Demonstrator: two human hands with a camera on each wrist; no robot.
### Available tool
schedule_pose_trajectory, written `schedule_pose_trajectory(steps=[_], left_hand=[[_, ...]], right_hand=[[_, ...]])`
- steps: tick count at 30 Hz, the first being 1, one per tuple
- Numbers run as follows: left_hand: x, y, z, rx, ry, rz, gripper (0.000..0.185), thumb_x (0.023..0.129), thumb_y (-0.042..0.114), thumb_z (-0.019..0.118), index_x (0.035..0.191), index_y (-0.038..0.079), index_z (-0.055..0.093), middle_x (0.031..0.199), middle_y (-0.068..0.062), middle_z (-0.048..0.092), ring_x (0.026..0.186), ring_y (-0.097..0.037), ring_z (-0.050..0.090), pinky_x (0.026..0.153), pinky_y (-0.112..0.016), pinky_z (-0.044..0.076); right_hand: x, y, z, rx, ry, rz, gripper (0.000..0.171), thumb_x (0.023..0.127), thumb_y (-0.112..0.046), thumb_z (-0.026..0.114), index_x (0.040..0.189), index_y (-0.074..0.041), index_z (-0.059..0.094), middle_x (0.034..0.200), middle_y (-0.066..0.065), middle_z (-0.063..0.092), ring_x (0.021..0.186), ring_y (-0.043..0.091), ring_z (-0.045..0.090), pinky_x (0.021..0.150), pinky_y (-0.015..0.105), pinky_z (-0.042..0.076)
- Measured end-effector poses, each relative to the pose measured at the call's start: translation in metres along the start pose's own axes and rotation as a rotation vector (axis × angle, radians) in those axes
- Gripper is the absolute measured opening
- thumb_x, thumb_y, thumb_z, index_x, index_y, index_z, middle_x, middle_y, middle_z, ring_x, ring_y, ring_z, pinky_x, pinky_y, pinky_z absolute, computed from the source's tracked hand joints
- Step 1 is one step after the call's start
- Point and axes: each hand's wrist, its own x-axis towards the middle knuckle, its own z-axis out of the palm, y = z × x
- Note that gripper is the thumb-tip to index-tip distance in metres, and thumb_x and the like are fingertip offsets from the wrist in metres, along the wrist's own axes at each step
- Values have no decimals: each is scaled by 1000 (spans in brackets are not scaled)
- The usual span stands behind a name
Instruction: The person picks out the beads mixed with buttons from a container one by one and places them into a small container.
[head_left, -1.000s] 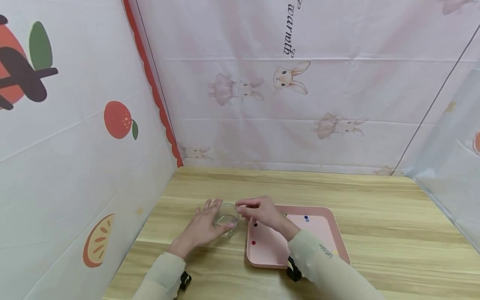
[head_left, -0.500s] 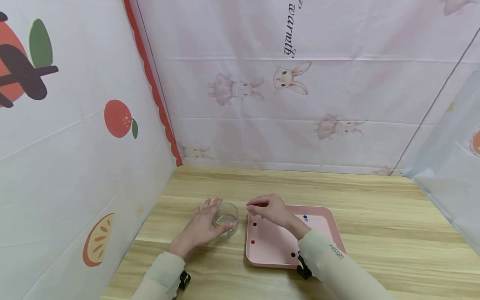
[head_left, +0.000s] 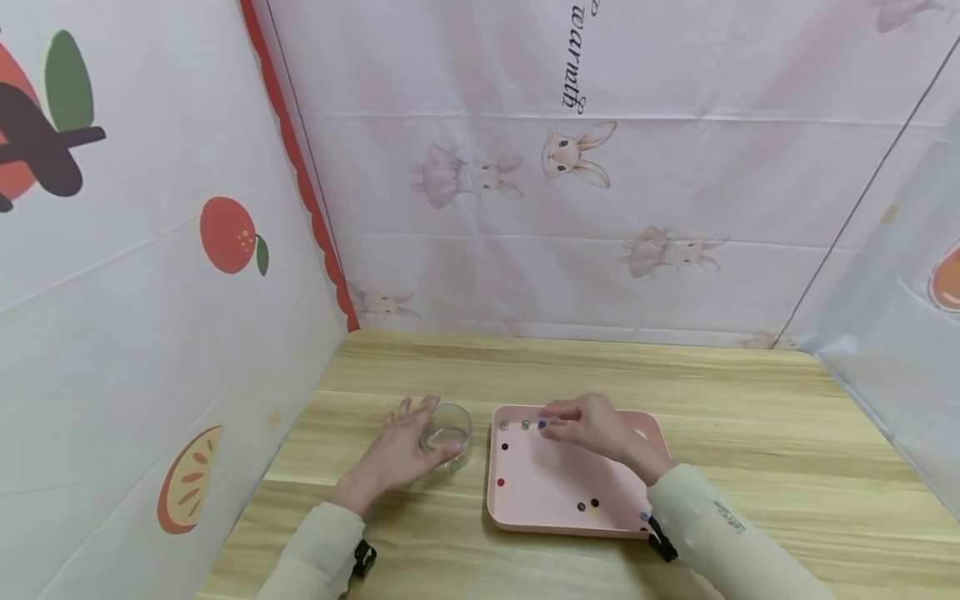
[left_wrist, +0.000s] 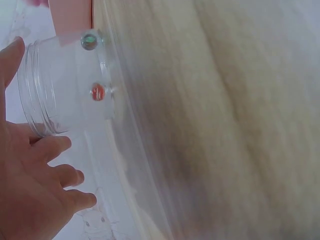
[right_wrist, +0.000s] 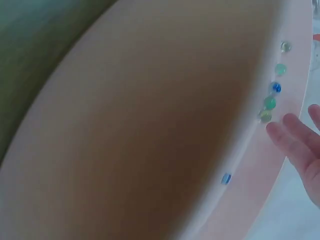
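My left hand (head_left: pixel 397 450) holds a clear round jar (head_left: pixel 452 415) on the wood-grain table, thumb on the near side and fingers on the far side. Two marbles lie at the jar's bottom in the left wrist view, a green marble (left_wrist: pixel 89 41) and an orange-red marble (left_wrist: pixel 98 91). Over the back part of a pink tray (head_left: pixel 542 479) is my right hand (head_left: pixel 596 429), its fingertips beside a row of marbles along the back wall. In the right wrist view a yellowish marble (right_wrist: pixel 265 116) lies closest to those fingertips. Nothing shows between them.
Elsewhere in the tray lie a red marble (head_left: pixel 501 482), a dark marble (head_left: pixel 505 447) and several others near the front wall. Printed cloths hang behind and at both sides of the table (head_left: pixel 765 450).
My right hand has moved right, from the jar's rim past the tray's left edge to the row of marbles. The left hand and the jar stay in place.
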Motion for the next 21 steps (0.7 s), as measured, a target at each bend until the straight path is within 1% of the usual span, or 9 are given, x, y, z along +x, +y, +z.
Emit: schedule_pose_trajectory(steps=[1, 2, 5, 6, 7, 8, 12, 15, 21], left_hand=[[0, 0, 0, 4, 0, 0, 101, 97, 71, 60, 166, 4, 29, 172, -18, 31, 160, -52, 16, 129, -70, 11], [0, 0, 1, 6, 0, -1, 101, 97, 71, 60, 166, 4, 29, 172, -18, 31, 160, -53, 16, 129, -70, 11], [1, -1, 1, 16, -3, -4, 100, 97, 72, 58, 166, 6, 29, 172, -17, 31, 159, -54, 16, 129, -69, 11], [1, 0, 1, 15, -3, -5, 100, 97, 72, 59, 166, 6, 29, 172, -17, 31, 159, -54, 16, 129, -70, 10], [1, 0, 1, 15, -5, -8, 100, 96, 72, 59, 167, 7, 29, 172, -17, 31, 159, -55, 16, 129, -69, 10], [1, 0, 1, 14, -5, -9, 100, 96, 72, 59, 167, 7, 29, 172, -17, 31, 159, -55, 16, 129, -69, 10], [1, 1, 1, 14, -1, -8, 100, 96, 72, 60, 166, 7, 31, 171, -17, 32, 158, -57, 17, 128, -71, 10], [1, 0, 1, 15, 3, -3, 99, 96, 71, 60, 166, 7, 31, 171, -18, 33, 157, -58, 17, 128, -72, 10], [2, -1, 0, 12, 5, 0, 98, 96, 71, 61, 166, 8, 32, 170, -17, 34, 157, -59, 18, 127, -73, 10]], right_hand=[[-2, 1, -2, -22, -2, 15, 36, 94, -34, 80, 126, -17, 79, 125, 13, 77, 107, 25, 73, 81, 33, 59], [-4, 2, -3, -50, 0, 30, 35, 93, -33, 81, 125, -18, 80, 117, 14, 79, 92, 20, 71, 72, 29, 54], [-10, 2, -7, -154, 2, 67, 35, 92, -30, 83, 125, -20, 80, 101, 11, 79, 67, 11, 55, 58, 24, 40], [-12, 1, -8, -202, 7, 90, 36, 91, -31, 83, 126, -22, 80, 97, 8, 79, 64, 8, 54, 56, 24, 39], [-13, 1, -8, -242, 8, 111, 37, 91, -32, 83, 127, -24, 79, 93, 6, 78, 59, 8, 47, 53, 24, 37], [-14, 1, -9, -287, 12, 124, 38, 90, -33, 84, 127, -25, 79, 101, 6, 80, 59, 6, 50, 53, 24, 39], [-15, 4, -6, -420, 21, 151, 36, 93, -33, 81, 128, -25, 79, 82, 0, 73, 56, 7, 44, 52, 25, 34], [-13, 6, -3, -452, 34, 155, 34, 95, -29, 78, 127, -20, 79, 65, -1, 56, 55, 9, 38, 51, 25, 31], [-10, 6, -1, -456, 45, 189, 33, 96, -32, 77, 127, -21, 79, 61, -2, 43, 54, 11, 36, 48, 25, 33]])
